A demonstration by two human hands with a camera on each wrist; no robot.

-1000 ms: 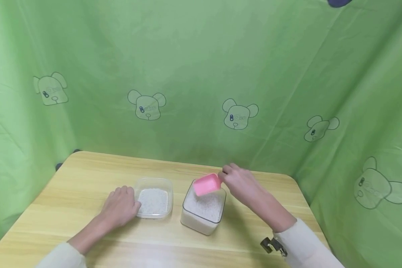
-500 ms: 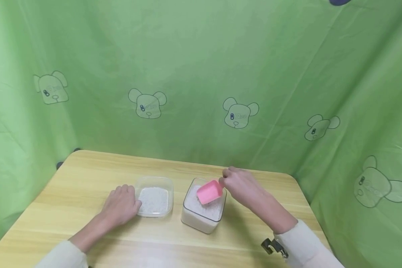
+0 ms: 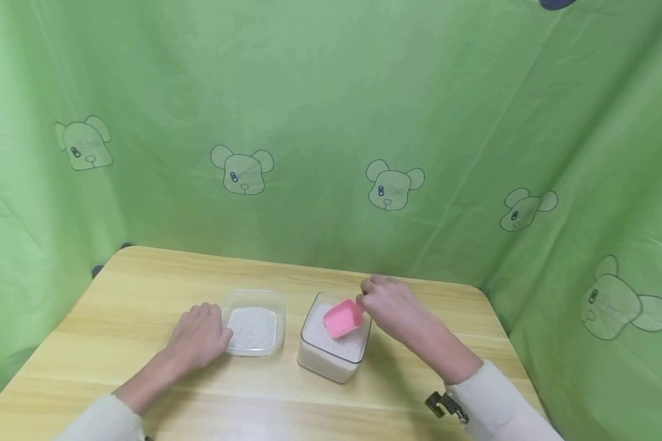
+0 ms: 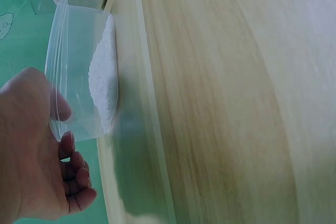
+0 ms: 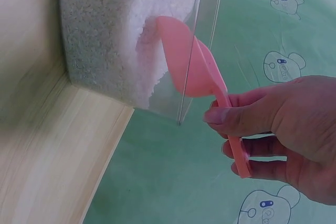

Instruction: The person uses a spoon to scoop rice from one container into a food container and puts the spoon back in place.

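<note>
My right hand (image 3: 394, 306) pinches the handle of a pink scoop (image 5: 191, 59) between thumb and fingers. The scoop's tip meets the rice (image 5: 105, 30) inside a clear, tall square container (image 3: 328, 364), which is well filled. To the left stands a low clear plastic box (image 3: 254, 298) holding a shallow layer of rice (image 4: 105, 74). My left hand (image 3: 198, 338) grips that box at its left rim; in the left wrist view the thumb (image 4: 60, 107) shows through the clear plastic and the other fingers are curled outside it.
Both containers stand apart on a light wooden table (image 3: 143, 294). A green curtain (image 3: 320, 110) with printed bear heads surrounds the table at the back and sides. A dark clip-like device (image 3: 447, 406) sits at the right sleeve.
The scoop has come down from above the tall container to the rice, tilting with its mouth toward the grains. My left hand and the low box have stayed in place.
</note>
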